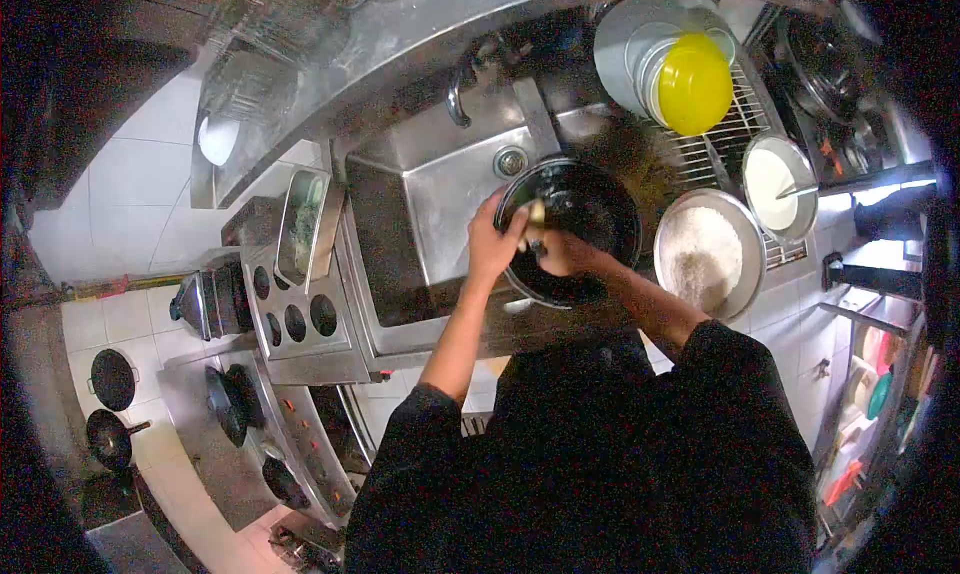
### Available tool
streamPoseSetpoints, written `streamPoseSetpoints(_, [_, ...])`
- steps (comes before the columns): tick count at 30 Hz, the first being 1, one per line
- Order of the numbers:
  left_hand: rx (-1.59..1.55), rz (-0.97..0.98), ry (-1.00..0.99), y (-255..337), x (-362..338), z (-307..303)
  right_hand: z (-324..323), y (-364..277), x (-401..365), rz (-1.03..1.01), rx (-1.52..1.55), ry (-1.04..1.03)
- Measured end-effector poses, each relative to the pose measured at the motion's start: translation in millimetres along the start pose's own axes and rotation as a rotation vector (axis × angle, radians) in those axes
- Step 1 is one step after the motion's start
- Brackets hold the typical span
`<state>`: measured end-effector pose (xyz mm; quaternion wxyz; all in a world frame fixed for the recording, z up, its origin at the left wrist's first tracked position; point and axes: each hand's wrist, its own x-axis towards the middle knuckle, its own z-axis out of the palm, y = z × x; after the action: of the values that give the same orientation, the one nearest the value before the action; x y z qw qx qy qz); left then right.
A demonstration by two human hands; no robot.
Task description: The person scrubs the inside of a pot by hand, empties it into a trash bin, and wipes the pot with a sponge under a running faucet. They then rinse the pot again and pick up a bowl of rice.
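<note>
A round black tub [625,199] stands at the right side of the sink, with a dark, shiny inside. My left hand [492,239] is at the tub's left rim, its fingers closed on a small pale yellow piece [537,214] above the tub. Close beside it, my right hand [568,254] is curled shut over the tub. Something small and dark shows at its fingertips, but I cannot tell what it is. Both hands nearly meet around the pale piece.
Left of the tub lies the steel sink [440,214] with its faucet [458,104]. To the right are a steel bowl [755,274] of white powder, a pot [808,219] of creamy liquid and a yellow bowl [697,84]. A metal tray [322,236] sits at the left.
</note>
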<state>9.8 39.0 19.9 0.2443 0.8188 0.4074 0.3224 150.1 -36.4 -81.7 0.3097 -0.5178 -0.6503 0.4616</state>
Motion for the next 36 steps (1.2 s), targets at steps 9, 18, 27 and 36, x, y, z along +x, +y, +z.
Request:
streamPoseSetpoints(9, [-0.354,-0.246,-0.056,-3.2,-32.9,14.6,-30.3,-3.8,-2.2,0.313,0.531,-0.173])
streamPoseSetpoints(18, [-0.082,-0.345,-0.05,14.7,-55.6,7.4,-19.1,-2.4,-10.7,0.189,0.839,0.031])
streamPoseSetpoints(27, [0.024,-0.465,-0.081,27.5,-68.2,1.6,-22.0,-21.6,-5.8,-0.061,0.381,-0.11])
streamPoseSetpoints(36, [0.092,-0.445,-0.094,36.1,-81.4,-0.6,-31.1,-29.0,6.6,-0.364,-0.018,0.006])
